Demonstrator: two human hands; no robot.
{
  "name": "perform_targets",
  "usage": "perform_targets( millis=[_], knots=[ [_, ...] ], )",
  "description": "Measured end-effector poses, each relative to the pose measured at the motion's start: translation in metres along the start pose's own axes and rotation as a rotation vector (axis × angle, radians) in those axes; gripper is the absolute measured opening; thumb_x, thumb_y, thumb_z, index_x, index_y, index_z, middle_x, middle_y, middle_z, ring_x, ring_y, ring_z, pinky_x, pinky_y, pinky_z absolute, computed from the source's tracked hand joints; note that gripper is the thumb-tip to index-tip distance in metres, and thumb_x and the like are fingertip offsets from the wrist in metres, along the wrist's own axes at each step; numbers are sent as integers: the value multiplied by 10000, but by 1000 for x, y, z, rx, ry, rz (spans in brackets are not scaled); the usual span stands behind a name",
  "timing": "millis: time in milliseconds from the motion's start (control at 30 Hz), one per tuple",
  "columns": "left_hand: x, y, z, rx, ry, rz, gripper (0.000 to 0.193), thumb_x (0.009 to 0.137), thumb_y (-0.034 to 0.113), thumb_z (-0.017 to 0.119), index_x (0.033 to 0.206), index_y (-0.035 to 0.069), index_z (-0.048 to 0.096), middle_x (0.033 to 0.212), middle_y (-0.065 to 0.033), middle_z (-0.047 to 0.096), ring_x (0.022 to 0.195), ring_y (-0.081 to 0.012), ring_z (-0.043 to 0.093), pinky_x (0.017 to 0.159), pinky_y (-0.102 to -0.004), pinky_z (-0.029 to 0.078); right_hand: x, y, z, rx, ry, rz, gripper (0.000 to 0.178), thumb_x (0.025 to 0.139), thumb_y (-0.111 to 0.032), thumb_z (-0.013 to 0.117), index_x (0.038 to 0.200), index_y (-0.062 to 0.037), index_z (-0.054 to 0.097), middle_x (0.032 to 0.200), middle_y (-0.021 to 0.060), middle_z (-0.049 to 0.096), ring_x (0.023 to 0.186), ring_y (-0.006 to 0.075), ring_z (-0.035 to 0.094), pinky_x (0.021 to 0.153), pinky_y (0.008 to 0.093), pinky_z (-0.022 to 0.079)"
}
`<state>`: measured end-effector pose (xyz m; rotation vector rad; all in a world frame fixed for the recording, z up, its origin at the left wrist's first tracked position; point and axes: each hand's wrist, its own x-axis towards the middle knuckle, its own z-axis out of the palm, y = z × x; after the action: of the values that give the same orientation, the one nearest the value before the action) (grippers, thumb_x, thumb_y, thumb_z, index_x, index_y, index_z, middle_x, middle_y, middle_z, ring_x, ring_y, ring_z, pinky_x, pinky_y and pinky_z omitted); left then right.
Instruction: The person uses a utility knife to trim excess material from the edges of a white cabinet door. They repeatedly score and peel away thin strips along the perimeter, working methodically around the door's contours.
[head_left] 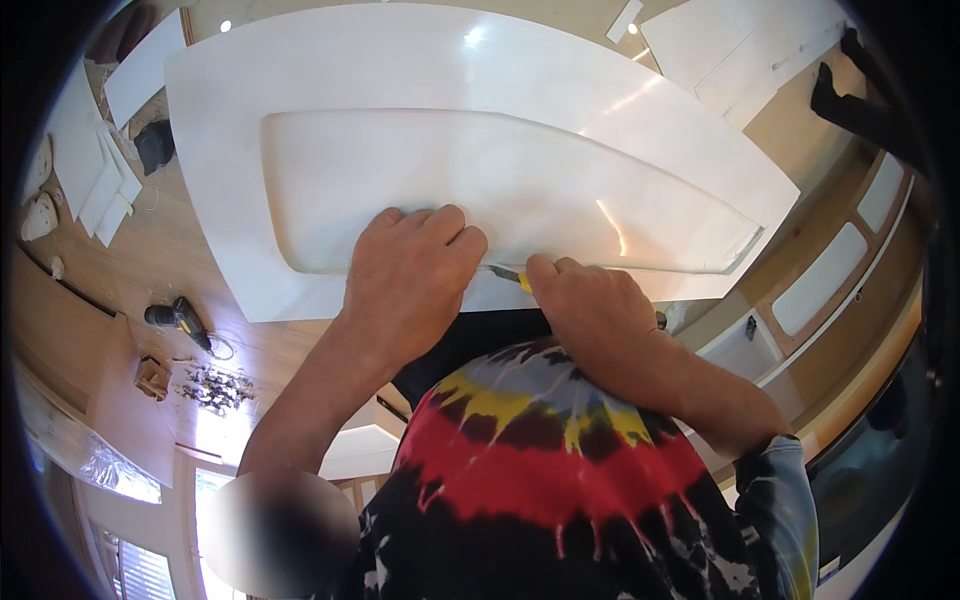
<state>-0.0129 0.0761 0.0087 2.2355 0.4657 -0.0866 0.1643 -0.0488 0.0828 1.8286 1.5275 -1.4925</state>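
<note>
A large white panel point(360, 60) with a raised outline around a shallow recess lies in front of me. My right hand point(595, 305) is closed around a utility knife point(512, 277) with yellow on its body. Its dark tip points left, at the near edge of the recess, close to my other hand. My left hand point(415, 275) rests over that same edge with its fingers curled in; what they hold, if anything, is hidden beneath them.
On the wooden floor at left lie a cordless drill point(182, 322), a small open box point(152, 378) and a pile of small dark pieces point(215, 388). White offcuts point(105, 195) and a dark cap-like object point(154, 146) lie farther back. Someone's dark-clothed legs point(865, 115) show at far right.
</note>
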Motion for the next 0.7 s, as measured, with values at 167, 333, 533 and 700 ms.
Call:
perform_targets(
  millis=[167,333,533,700],
  knots=[
    [0,2,0,-10,11,-33,177,818,129,832,799,107,657,822,-45,594,745,-273,638,728,-414,481,-3,17,7,54,77,-95,151,908,-12,630,1033,-6,547,906,181,698,827,377,752,719,458,615],
    [0,2,-1,-13,0,-49,168,826,134,828,800,105,664,823,-47,605,742,-277,635,735,-417,479,-10,24,3,67,-5,-59,158,911,-8,617,1050,-3,541,920,196,703,843,398,748,724,483,604],
    [1,3,1,-13,1,-62,174,825,134,831,791,100,663,815,-50,603,750,-278,643,737,-418,480,-7,13,6,100,59,-39,163,912,-14,618,1055,0,539,941,205,697,837,409,747,731,480,606],
    [-3,2,3,5,24,-59,177,824,131,832,786,98,663,808,-49,600,755,-284,644,742,-418,480,-4,13,4,69,48,-37,161,911,-15,621,1047,8,539,944,204,695,860,407,748,742,478,605]
  ],
)
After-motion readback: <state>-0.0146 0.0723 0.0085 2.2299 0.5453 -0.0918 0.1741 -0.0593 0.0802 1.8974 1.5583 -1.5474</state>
